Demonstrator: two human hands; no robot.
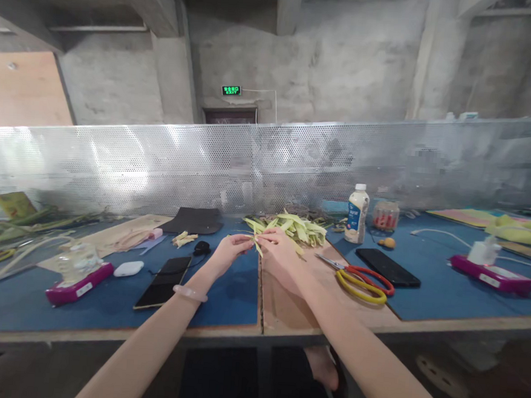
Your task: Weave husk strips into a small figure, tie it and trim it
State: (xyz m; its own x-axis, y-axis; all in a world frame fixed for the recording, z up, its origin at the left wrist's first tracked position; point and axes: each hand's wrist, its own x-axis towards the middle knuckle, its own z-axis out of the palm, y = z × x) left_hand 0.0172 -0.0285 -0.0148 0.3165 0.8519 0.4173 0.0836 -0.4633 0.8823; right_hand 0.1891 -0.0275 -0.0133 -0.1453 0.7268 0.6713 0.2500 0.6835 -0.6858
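Note:
Both hands meet above the table, with a thin yellow-green leaf strip (259, 247) between them. My left hand (232, 251), with a pale bangle on its wrist, pinches the strip's left part. Fingers of my right hand (278, 248) are closed on the same strip, close to the left fingertips. Just behind my right hand lies a heap of similar pale green leaf strips (302, 229). To the right of that hand, scissors (359, 283) with red and yellow handles rest on a brown board (285, 312).
Left of my hands are a dark phone (164, 283), a white case (128, 269) and a purple power strip (80, 283). On the right stand a bottle (358, 214) and a jar (385, 216), near another phone (388, 267) and power strip (492, 274). A perforated metal partition (195, 164) runs behind.

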